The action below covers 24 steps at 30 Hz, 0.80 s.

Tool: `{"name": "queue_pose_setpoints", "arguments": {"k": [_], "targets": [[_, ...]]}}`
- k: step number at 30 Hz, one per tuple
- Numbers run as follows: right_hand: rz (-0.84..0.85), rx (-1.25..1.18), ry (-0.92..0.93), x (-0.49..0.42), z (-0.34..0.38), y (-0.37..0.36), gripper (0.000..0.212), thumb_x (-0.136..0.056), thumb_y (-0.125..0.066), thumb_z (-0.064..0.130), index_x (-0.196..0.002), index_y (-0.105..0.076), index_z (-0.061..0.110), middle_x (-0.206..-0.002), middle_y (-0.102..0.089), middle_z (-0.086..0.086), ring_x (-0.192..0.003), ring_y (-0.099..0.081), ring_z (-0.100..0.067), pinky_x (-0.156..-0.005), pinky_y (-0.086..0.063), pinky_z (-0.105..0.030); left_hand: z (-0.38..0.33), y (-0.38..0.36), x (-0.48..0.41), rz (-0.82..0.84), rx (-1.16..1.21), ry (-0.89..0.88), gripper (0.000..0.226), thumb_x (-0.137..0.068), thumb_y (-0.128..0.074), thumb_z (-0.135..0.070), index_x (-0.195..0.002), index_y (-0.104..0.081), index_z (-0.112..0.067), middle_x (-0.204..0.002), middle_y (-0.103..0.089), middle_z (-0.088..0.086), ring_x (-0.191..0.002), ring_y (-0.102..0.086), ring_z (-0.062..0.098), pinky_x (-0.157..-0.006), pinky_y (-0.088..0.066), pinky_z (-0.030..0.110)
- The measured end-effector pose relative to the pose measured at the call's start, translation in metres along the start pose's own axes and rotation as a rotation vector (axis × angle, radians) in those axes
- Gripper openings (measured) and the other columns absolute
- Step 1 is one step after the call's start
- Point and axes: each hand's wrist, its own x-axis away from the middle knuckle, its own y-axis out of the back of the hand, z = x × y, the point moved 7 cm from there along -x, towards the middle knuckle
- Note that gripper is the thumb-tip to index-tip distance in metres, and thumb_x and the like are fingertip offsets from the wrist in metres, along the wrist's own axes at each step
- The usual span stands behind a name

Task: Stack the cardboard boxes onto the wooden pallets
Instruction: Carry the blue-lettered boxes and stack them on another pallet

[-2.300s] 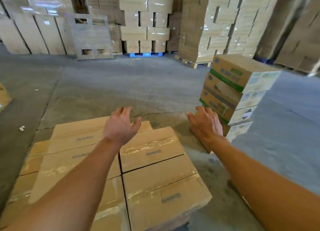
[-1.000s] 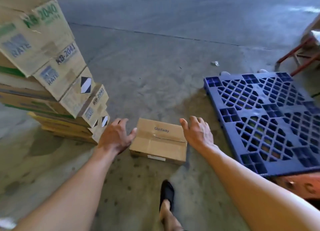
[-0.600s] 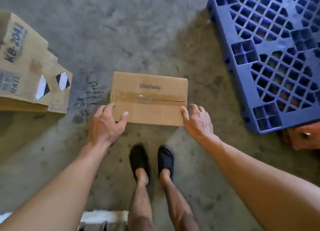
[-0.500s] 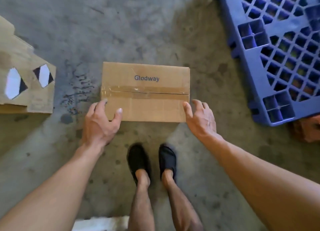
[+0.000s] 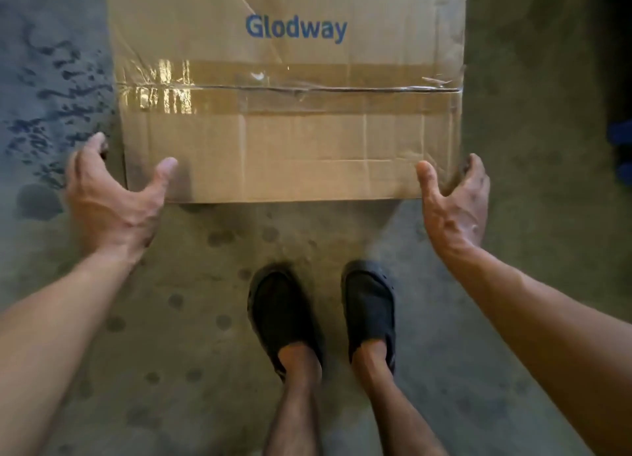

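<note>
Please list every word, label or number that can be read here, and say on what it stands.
"Glodway": blue print on the top of the cardboard box, on its far flap.
Nothing else in view bears any writing.

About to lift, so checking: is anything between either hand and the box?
Nothing visible does. The left hand and right hand flank the box at its near corners, thumbs over its top; nothing sits between.
</note>
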Motion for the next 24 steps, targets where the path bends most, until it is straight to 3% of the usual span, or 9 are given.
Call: {"name": "queue_pose_setpoints", "arguments": {"k": [8, 11, 15, 18, 20, 22, 24], "targets": [[0.067, -0.238, -0.043, -0.025, -0.019, -0.013, 0.122, -0.063, -0.069, 0.083, -0.158, -0.026, 0.019, -0.153, -0.043, -0.007, -0.139, -0.043, -0.022, -0.118, -0.035, -0.038, 0.021, -0.013, -0.014, 0.073, 0.095, 0.104, 0.134, -0.054, -0.067, -0.088, -0.153, -0.033, -0.005, -0.153, -0.042, 0.016, -0.141, -0.040, 0.028, -0.117, -0.033, 0.038], [0.125, -0.317, -0.051, -0.029, -0.020, -0.016, 0.124, -0.053, -0.070, 0.090, -0.153, -0.038, 0.025, -0.146, -0.053, -0.003, -0.131, -0.053, -0.018, -0.113, -0.043, -0.041, 0.019, -0.024, -0.019, 0.148, 0.197, 0.135, 0.123, -0.055, -0.078, -0.081, -0.148, -0.041, -0.010, -0.147, -0.051, 0.011, -0.133, -0.050, 0.025, -0.111, -0.040, 0.035], [0.144, -0.439, -0.051, -0.031, -0.018, -0.019, 0.102, -0.056, -0.078, 0.081, -0.143, -0.051, 0.034, -0.123, -0.066, 0.007, -0.112, -0.065, -0.014, -0.098, -0.055, -0.051, 0.007, -0.036, -0.019, 0.180, 0.282, 0.135, 0.100, -0.065, -0.079, -0.059, -0.147, -0.044, -0.014, -0.141, -0.057, 0.008, -0.124, -0.056, 0.023, -0.101, -0.043, 0.026], [0.150, -0.519, -0.055, -0.027, -0.014, -0.021, 0.093, -0.056, -0.080, 0.077, -0.138, -0.053, 0.041, -0.114, -0.065, 0.017, -0.107, -0.065, -0.008, -0.095, -0.057, -0.050, 0.006, -0.037, -0.016, 0.178, 0.343, 0.143, 0.091, -0.068, -0.081, -0.052, -0.145, -0.049, -0.015, -0.131, -0.060, 0.001, -0.114, -0.056, 0.016, -0.084, -0.043, 0.005], [0.147, -0.573, -0.070, -0.024, -0.013, -0.019, 0.089, -0.060, -0.081, 0.073, -0.138, -0.053, 0.039, -0.112, -0.065, 0.018, -0.105, -0.065, -0.007, -0.093, -0.057, -0.051, 0.007, -0.035, -0.015, 0.176, 0.393, 0.138, 0.088, -0.065, -0.083, -0.054, -0.140, -0.053, -0.018, -0.125, -0.063, -0.001, -0.111, -0.060, 0.015, -0.075, -0.045, -0.001], [0.151, -0.647, -0.103, -0.020, -0.009, -0.014, 0.080, -0.065, -0.079, 0.065, -0.137, -0.055, 0.037, -0.109, -0.065, 0.019, -0.098, -0.066, -0.004, -0.089, -0.059, -0.054, 0.007, -0.030, -0.012, 0.186, 0.451, 0.135, 0.090, -0.060, -0.086, -0.063, -0.135, -0.057, -0.022, -0.124, -0.066, -0.002, -0.110, -0.065, 0.017, -0.087, -0.052, 0.012], [0.151, -0.715, -0.115, -0.013, -0.002, -0.001, 0.061, -0.067, -0.076, 0.059, -0.123, -0.058, 0.043, -0.104, -0.066, 0.019, -0.093, -0.067, -0.003, -0.087, -0.059, -0.052, 0.007, -0.019, -0.007, 0.177, 0.473, 0.141, 0.090, -0.057, -0.087, -0.069, -0.131, -0.059, -0.027, -0.123, -0.069, -0.002, -0.111, -0.067, 0.019, -0.097, -0.056, 0.036]]}}
